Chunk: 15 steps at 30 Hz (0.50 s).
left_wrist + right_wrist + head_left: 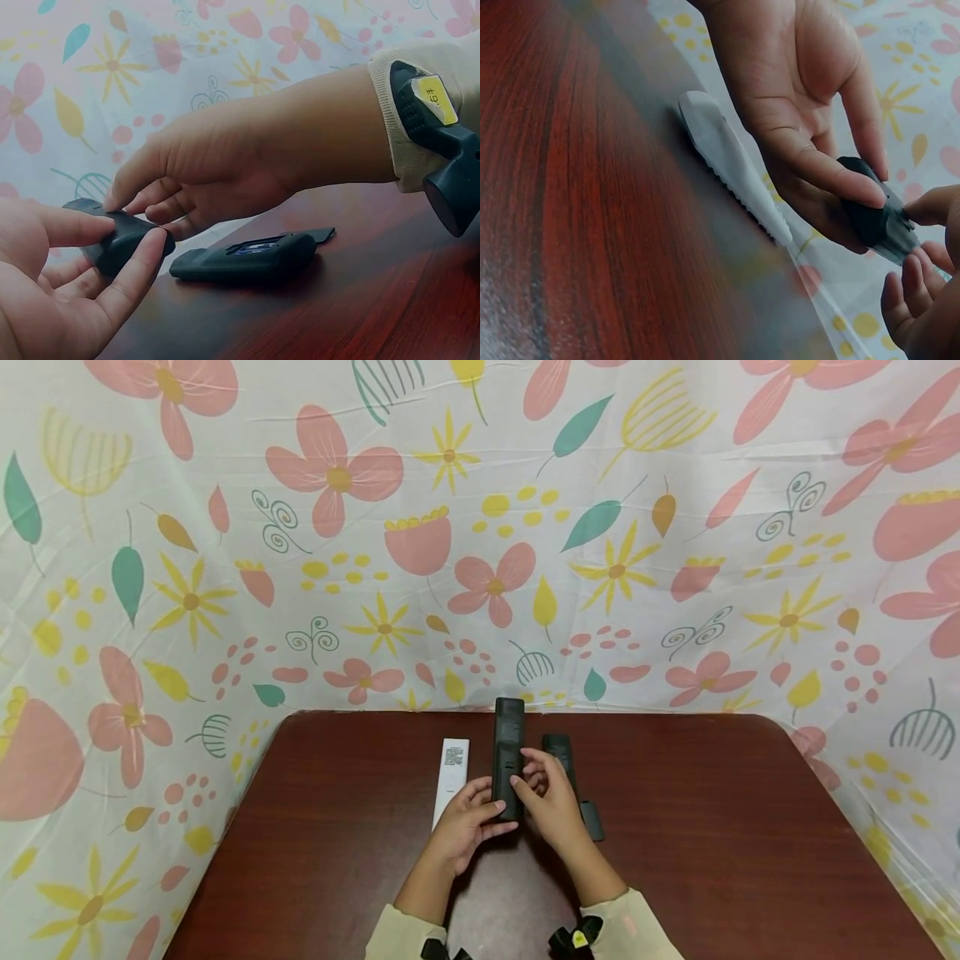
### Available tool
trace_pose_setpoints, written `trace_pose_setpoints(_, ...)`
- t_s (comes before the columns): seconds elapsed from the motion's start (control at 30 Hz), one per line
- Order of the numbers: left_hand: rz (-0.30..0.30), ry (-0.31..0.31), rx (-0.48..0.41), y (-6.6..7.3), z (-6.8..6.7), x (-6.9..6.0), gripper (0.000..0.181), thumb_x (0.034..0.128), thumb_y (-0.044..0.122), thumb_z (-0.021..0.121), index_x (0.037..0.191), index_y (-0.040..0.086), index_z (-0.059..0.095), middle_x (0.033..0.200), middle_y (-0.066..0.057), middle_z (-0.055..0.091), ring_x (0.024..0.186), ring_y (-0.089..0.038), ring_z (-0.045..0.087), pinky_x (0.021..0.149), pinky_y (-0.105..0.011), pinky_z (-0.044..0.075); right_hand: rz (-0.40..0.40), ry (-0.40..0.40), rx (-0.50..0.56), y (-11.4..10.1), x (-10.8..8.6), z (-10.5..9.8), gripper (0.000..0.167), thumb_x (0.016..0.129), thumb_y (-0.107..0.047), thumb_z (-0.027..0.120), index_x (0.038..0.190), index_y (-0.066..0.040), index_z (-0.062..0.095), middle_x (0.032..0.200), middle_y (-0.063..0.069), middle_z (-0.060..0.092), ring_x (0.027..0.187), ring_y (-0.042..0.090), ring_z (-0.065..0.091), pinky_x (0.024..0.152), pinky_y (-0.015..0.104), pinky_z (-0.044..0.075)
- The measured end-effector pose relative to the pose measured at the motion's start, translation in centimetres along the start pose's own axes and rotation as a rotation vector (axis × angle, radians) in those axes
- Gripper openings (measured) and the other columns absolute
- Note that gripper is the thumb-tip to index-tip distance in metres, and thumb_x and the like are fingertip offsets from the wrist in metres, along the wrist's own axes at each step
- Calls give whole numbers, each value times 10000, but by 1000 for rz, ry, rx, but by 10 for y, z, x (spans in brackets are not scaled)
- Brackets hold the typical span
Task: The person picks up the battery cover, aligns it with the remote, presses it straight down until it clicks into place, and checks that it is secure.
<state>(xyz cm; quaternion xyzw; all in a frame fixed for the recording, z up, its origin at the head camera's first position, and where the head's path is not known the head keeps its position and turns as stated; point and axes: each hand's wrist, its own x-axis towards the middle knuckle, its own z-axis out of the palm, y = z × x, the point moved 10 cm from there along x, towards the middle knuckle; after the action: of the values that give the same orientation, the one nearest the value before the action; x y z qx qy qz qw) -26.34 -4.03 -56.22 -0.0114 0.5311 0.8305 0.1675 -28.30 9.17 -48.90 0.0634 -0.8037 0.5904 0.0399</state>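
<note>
A black remote (508,727) is held upright above the table between both hands. The left hand (463,828) grips its lower end, thumb on the near face and fingers behind and below. The right hand (553,802) has its thumb on the lower part of the face and its fingers at the right edge. In the left wrist view the left hand (82,277) pinches the end of the held remote (124,240), with the right hand (217,150) beyond it. In the right wrist view, the left hand's thumb lies along the dark remote (877,214).
Left of the hands, a white remote (452,768) lies on the brown table (337,827). To the right lies another black remote (558,747), its battery compartment open in the left wrist view, beside a loose black cover (592,820). Floral cloth (495,635) hangs behind.
</note>
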Motion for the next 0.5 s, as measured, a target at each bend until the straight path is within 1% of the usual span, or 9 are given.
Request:
trace_pose_setpoints(0.07,0,-4,-1,0,0,0,523,968,42,622,1450,12,424,1402,-201,561,1139,-283,668,892,-431,597,-2,20,-2,3,1,-1,497,948,-79,691,1416,-44,527,1226,211,541,987,301,562,809,254,468)
trace_pose_setpoints(0.13,4,-15,0,1,1,0,527,967,45,623,1451,9,418,1401,-205,557,1135,-278,668,894,-434,596,2,27,0,15,4,0,523,962,-121,686,1451,-99,503,1305,187,526,1061,312,564,841,253,468)
trace_pose_setpoints(0.23,5,-27,4,2,3,-1,531,960,41,625,1448,12,418,1387,-190,567,1118,-252,670,889,-432,597,16,3,37,25,5,3,586,986,-209,669,1518,-184,427,1384,129,538,1129,261,598,871,241,490)
trace_pose_setpoints(0.27,4,-32,6,2,3,-1,530,958,37,623,1447,12,419,1381,-186,570,1113,-243,671,886,-432,597,28,-13,57,27,5,5,608,993,-238,660,1538,-209,394,1392,120,548,1127,246,615,868,241,502)
trace_pose_setpoints(0.37,2,-40,12,2,5,-2,534,947,23,623,1442,12,424,1360,-170,584,1094,-222,670,872,-431,601,65,-55,122,31,4,8,675,1006,-287,638,1587,-229,298,1394,138,575,1083,221,662,845,267,537)
trace_pose_setpoints(0.5,5,-31,36,3,6,-3,530,931,5,624,1428,6,441,1298,-153,616,1047,-209,675,844,-425,608,90,-76,163,32,3,8,692,1010,-277,633,1597,-237,268,1370,154,588,1025,185,676,833,285,543)
